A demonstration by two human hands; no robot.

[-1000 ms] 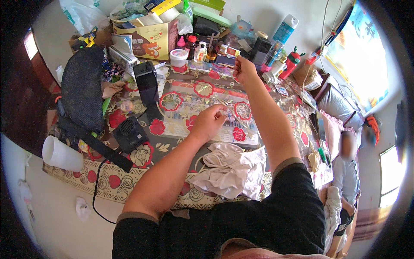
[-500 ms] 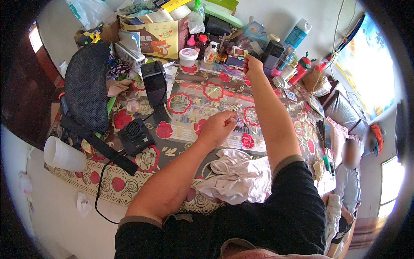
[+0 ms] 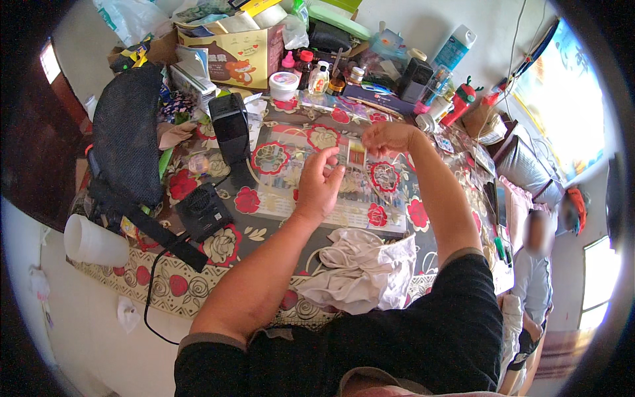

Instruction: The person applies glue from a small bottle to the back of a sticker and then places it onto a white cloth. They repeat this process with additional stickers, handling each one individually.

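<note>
Small packet [image 3: 356, 155] beside right hand [image 3: 391, 138], grip unclear

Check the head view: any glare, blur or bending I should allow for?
Head view: the lower-right window is washed out white; head view: the front edge of the tablecloth bows; head view: the right hand looks slightly soft, the left hand clearer.

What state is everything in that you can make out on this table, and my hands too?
Right hand: fingers closed on the small box
Small box: held; whether open or shut, can't tell
Left hand: fingers parted, nothing visible in it
White cloth: crumpled
White tub: lid on
Yellow carton: open-topped, stuffed full
</note>
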